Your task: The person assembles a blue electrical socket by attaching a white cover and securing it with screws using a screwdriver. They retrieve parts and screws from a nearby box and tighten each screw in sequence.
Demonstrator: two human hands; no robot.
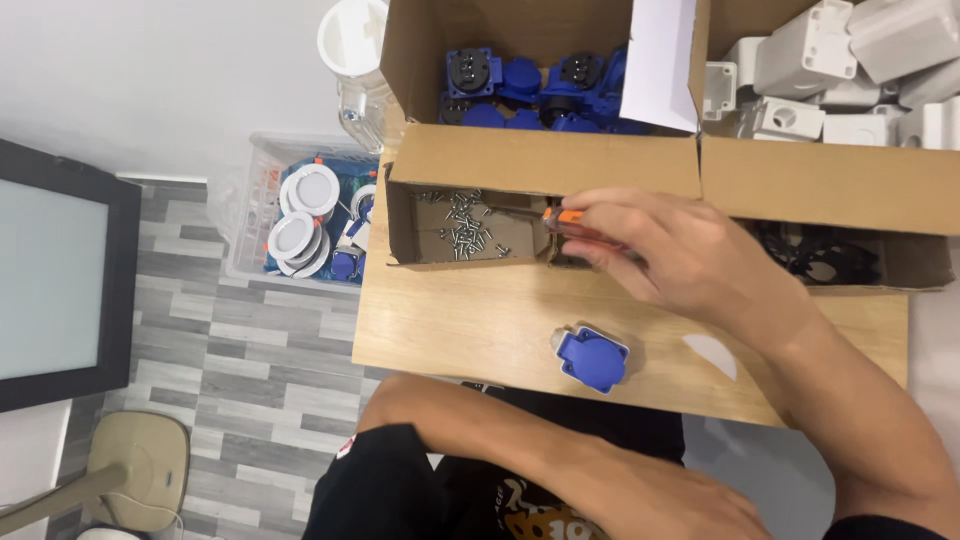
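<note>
Right hand (670, 255) holds screwdriver (580, 226) over screws (465, 225) (small cardboard box (400, 215)).

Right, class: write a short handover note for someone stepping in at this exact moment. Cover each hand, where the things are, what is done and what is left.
Right hand: closed around an orange-handled screwdriver, its tip inside the small cardboard box of loose screws.
Left hand: empty, resting low by the lap, off the table.
One blue socket lies on the wooden table, untouched by either hand.
More blue sockets fill the box behind; grey housings fill the box to its right.
Done: the socket is set out.
Left: no screw is visibly picked up, and nothing shows the socket being fastened.
</note>
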